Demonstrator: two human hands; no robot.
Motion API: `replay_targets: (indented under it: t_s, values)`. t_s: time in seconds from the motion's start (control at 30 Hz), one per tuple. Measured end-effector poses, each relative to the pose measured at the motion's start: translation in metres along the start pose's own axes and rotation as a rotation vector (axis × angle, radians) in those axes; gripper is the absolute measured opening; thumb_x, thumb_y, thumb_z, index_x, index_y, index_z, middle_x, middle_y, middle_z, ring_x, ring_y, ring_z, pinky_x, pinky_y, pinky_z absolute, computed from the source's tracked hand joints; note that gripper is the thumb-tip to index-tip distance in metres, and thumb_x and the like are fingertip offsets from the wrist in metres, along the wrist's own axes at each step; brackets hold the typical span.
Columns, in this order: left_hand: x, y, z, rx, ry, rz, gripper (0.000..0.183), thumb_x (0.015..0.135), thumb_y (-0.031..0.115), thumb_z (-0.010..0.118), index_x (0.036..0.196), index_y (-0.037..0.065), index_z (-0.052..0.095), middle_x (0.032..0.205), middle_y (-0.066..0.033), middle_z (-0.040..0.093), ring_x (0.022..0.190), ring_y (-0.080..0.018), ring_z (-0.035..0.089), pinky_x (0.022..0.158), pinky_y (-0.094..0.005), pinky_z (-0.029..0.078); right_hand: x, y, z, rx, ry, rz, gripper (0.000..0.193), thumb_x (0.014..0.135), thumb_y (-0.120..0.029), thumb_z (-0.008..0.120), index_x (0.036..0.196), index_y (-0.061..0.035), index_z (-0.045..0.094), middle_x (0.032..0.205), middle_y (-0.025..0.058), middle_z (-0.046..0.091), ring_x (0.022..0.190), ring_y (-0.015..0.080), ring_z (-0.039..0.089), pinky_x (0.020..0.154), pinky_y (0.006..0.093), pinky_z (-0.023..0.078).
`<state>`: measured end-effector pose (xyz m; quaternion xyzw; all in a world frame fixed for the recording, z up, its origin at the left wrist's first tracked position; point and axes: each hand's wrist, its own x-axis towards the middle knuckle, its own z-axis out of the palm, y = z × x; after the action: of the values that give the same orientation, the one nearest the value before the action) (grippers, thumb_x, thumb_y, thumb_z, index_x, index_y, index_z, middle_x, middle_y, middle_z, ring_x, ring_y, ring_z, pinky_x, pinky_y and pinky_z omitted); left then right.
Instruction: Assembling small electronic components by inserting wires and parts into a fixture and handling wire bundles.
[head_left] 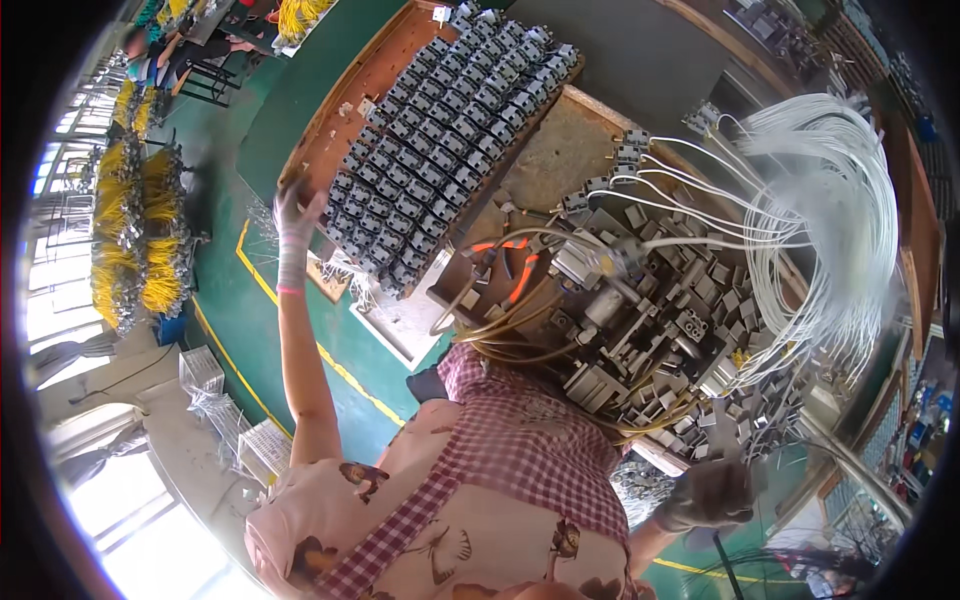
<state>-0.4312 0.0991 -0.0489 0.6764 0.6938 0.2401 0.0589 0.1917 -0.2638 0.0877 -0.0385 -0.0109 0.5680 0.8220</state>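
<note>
A reddish-brown wooden board [345, 110] carries tight rows of small grey-and-black block-shaped parts [440, 140]. My left hand [296, 212], in a pale glove, is at the board's near left corner, its thumb and fingers closed around the edge. On the right, my right hand [708, 495] wears a darker grey glove and hangs low beside the workbench. Motion smears its fingers, so whether they hold anything does not show. Between the hands stands a metal fixture [605, 305], surrounded by a heap of small grey metal pieces [720, 285].
A thick bundle of white cables [850, 220] arches over the right side, several ends fitted with small blocks [628, 150]. Orange-handled pliers [524, 278] lie in a brown tray near the fixture. Yellow cable bundles [160, 230] hang on racks at left. Another person [165, 60] sits far left.
</note>
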Motion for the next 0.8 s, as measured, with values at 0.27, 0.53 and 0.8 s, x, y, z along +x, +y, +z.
replay_targets:
  t_s: [0.27,0.53,0.8]
  values:
    - [-0.052,-0.011,0.027,-0.752,0.074,-0.402,0.063,0.078,0.024,0.083,0.131,0.002,0.055,0.120,-0.0076,0.061,0.108,-0.0186,0.056,0.097,-0.0330,0.045,0.005,0.022,0.023,-1.911,-0.083,-0.313,0.014,0.087,0.004,0.061,0.097,-0.0021,0.068,0.088,0.0112,0.068,0.075,0.0200,0.065,0.060,0.0299,0.052]
    - [-0.040,0.175,-0.037,-1.163,0.106,-0.059,0.057,0.088,0.030,0.072,0.134,0.004,0.050,0.125,-0.0120,0.059,0.102,-0.0203,0.062,0.089,-0.0343,0.053,0.022,0.045,-0.023,-0.996,0.080,0.268,0.032,0.078,-0.013,0.080,0.102,0.0031,0.064,0.112,0.0223,0.068,0.093,0.0278,0.071,0.084,0.0376,0.058]
    - [-0.136,0.384,0.029,-1.268,-1.048,0.264,0.072,0.080,0.045,0.076,0.132,0.003,0.052,0.124,-0.0109,0.061,0.113,-0.0232,0.061,0.098,-0.0353,0.049,0.053,0.055,-0.004,-1.674,-0.159,-0.039,0.044,0.065,0.006,0.075,0.105,-0.0073,0.061,0.101,0.0080,0.066,0.095,0.0211,0.064,0.085,0.0344,0.051]
